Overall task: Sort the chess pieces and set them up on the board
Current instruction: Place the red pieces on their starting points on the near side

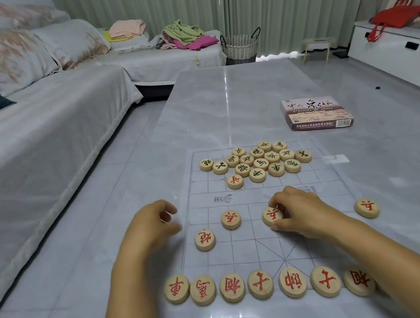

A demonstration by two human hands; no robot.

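I am setting up the red side of the board [244, 251], and right now I am doing the soldiers. My right hand [301, 213] is pinching a red soldier [271, 215] between my thumb and my first fingers. The piece is lying flat on the board, near the middle of the soldier line, and I am nudging it onto its spot.

My left hand [153, 227] is hanging just off the left edge of the board. Its fingers are curled loosely. It looks a bit blurry, but I am not seeing anything in it.

A second soldier [230, 219] is sitting to the left of the one I am holding. The red cannon [205, 239] is a little nearer to me, close to the left edge. The back row [260, 284] of seven red pieces is lined up along the edge closest to me, with room left at its right end.

I think I am about halfway done with red. Next I am going to need more soldiers. One far soldier [366, 208] is waiting off to the right, past the board lines. One stray soldier [235, 181] is mixed in at the near edge of the green pile [258, 161] across the board, so I will have to reach over and pick it out without bumping the others. The green pieces are not sorted yet.
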